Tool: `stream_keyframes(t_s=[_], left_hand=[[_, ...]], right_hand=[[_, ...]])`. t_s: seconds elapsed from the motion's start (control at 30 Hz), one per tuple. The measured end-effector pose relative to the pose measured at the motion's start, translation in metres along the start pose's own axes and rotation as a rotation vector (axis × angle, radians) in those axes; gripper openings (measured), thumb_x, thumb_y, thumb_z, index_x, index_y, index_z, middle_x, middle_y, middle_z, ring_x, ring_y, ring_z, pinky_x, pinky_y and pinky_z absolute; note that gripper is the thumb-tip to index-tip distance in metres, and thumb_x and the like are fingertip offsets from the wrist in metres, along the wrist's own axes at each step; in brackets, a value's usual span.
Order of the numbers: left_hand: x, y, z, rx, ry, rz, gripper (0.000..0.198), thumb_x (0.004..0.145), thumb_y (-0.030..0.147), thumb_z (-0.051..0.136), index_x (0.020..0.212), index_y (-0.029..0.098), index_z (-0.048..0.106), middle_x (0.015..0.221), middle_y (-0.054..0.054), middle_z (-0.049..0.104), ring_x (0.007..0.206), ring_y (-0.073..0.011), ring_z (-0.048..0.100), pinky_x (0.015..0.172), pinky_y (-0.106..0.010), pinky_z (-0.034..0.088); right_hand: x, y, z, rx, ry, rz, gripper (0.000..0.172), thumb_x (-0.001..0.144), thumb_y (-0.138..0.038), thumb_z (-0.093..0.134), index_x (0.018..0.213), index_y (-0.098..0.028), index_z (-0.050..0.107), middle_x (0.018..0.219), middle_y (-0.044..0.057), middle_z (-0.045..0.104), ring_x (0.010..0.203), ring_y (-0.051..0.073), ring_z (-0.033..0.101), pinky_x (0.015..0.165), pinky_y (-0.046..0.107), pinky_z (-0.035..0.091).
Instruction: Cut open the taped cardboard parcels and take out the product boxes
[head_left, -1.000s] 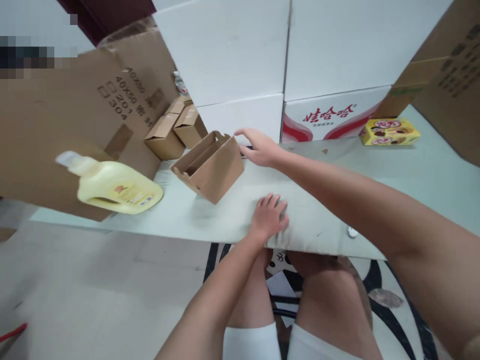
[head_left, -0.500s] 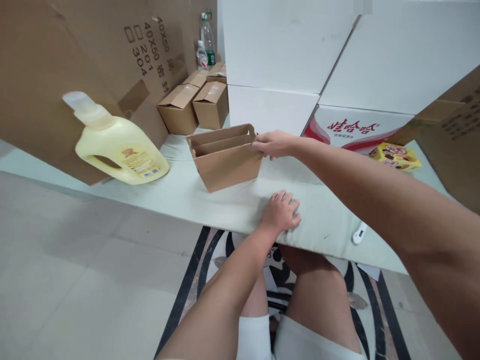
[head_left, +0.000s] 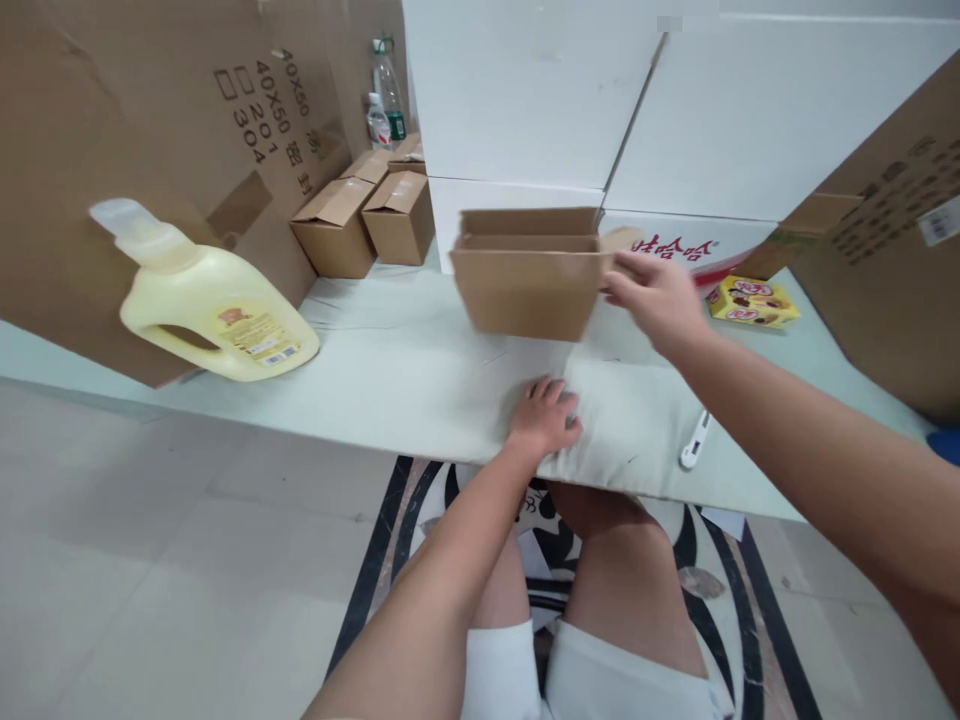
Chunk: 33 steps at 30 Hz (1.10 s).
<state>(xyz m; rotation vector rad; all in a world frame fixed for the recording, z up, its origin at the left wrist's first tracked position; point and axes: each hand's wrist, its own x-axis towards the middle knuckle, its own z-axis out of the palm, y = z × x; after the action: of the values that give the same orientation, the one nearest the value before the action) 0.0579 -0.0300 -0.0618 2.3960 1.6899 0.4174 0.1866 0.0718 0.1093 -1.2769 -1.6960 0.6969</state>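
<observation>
An open-topped brown cardboard box point(head_left: 529, 295) stands over the pale cloth-covered table, with a divider or inner flap showing inside. My right hand point(head_left: 649, 295) pinches the box at its upper right edge, where a small flap sticks out; both are slightly blurred. Whether the box's bottom touches the table I cannot tell. My left hand point(head_left: 545, 415) rests on the table's front part, palm down, fingers apart and holding nothing. A white utility knife point(head_left: 695, 440) lies to the right of it.
On the left is a yellow jug point(head_left: 217, 310) beside a large carton point(head_left: 172, 90). Small closed boxes point(head_left: 337, 225) and plastic bottles point(head_left: 386, 95) stand behind. White cartons point(head_left: 502, 90) line the back. A yellow packet point(head_left: 752, 302) sits at the right.
My right hand has moved to the right with the cardboard box, which now faces me more squarely. My left hand stays on the table. The whole view has shifted slightly.
</observation>
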Motion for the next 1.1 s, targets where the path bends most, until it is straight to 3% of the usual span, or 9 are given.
stream_keyframes(t_s=[0.1,0.2,0.27,0.37,0.53,0.7,0.9,1.1], left_hand=[[0.001,0.0,-0.003,-0.003,-0.005,0.002,0.041,0.096,0.038,0.054,0.133,0.024,0.065,0.153,-0.01,0.055,0.148,-0.0318,0.04,0.123,-0.051,0.034],[0.001,-0.002,-0.005,0.011,-0.027,-0.007,0.043,0.097,0.04,0.052,0.135,0.024,0.063,0.155,-0.011,0.053,0.149,-0.032,0.04,0.124,-0.052,0.032],[0.002,-0.003,-0.005,0.031,-0.038,-0.015,0.045,0.097,0.041,0.051,0.137,0.024,0.062,0.157,-0.011,0.052,0.15,-0.0323,0.04,0.124,-0.052,0.032],[0.005,-0.002,-0.005,0.059,-0.022,-0.007,0.045,0.096,0.04,0.052,0.137,0.024,0.063,0.155,-0.01,0.054,0.149,-0.0327,0.042,0.124,-0.052,0.033],[0.009,0.001,-0.006,0.092,-0.032,-0.017,0.044,0.096,0.039,0.051,0.137,0.026,0.063,0.154,-0.01,0.055,0.148,-0.0322,0.042,0.124,-0.052,0.034],[0.01,0.002,-0.008,0.12,-0.047,-0.017,0.045,0.097,0.039,0.049,0.138,0.025,0.062,0.154,-0.01,0.054,0.149,-0.0317,0.042,0.124,-0.05,0.034],[0.011,0.003,-0.01,0.132,-0.065,-0.029,0.046,0.097,0.039,0.049,0.138,0.024,0.062,0.155,-0.01,0.055,0.149,-0.0311,0.042,0.124,-0.049,0.033],[0.013,0.003,-0.013,0.171,-0.084,-0.027,0.047,0.098,0.039,0.047,0.141,0.024,0.061,0.155,-0.01,0.054,0.15,-0.0317,0.041,0.124,-0.049,0.035]], right_hand=[[-0.043,0.04,-0.08,0.141,0.336,0.095,0.034,0.073,-0.036,0.069,0.102,-0.022,0.079,0.098,0.005,0.075,0.088,0.019,0.074,0.094,0.043,0.061],[-0.095,0.081,-0.15,0.115,0.717,0.18,0.024,0.062,-0.03,0.07,0.085,-0.026,0.078,0.084,0.004,0.073,0.088,0.022,0.076,0.094,0.043,0.06],[-0.128,0.105,-0.182,0.067,0.835,0.269,0.019,0.059,-0.032,0.07,0.077,-0.027,0.074,0.082,0.005,0.071,0.095,0.025,0.077,0.093,0.043,0.059],[-0.157,0.129,-0.206,0.027,0.865,0.42,0.02,0.055,-0.028,0.071,0.074,-0.028,0.068,0.08,0.004,0.066,0.095,0.023,0.076,0.085,0.036,0.06],[-0.142,0.138,-0.211,0.089,0.862,0.562,0.018,0.059,-0.018,0.064,0.067,-0.024,0.049,0.07,-0.001,0.049,0.089,0.015,0.073,0.083,0.024,0.06],[-0.102,0.143,-0.202,0.19,0.805,0.613,0.025,0.07,-0.013,0.061,0.089,-0.024,0.049,0.086,0.001,0.058,0.095,0.013,0.073,0.079,0.02,0.059],[-0.075,0.148,-0.188,0.217,0.687,0.586,0.02,0.079,-0.013,0.058,0.097,-0.021,0.053,0.093,0.0,0.056,0.085,0.008,0.07,0.063,0.014,0.05],[-0.05,0.15,-0.178,0.16,0.626,0.579,0.051,0.08,-0.014,0.054,0.131,-0.021,0.055,0.104,0.002,0.062,0.082,0.009,0.068,0.06,0.016,0.048]])
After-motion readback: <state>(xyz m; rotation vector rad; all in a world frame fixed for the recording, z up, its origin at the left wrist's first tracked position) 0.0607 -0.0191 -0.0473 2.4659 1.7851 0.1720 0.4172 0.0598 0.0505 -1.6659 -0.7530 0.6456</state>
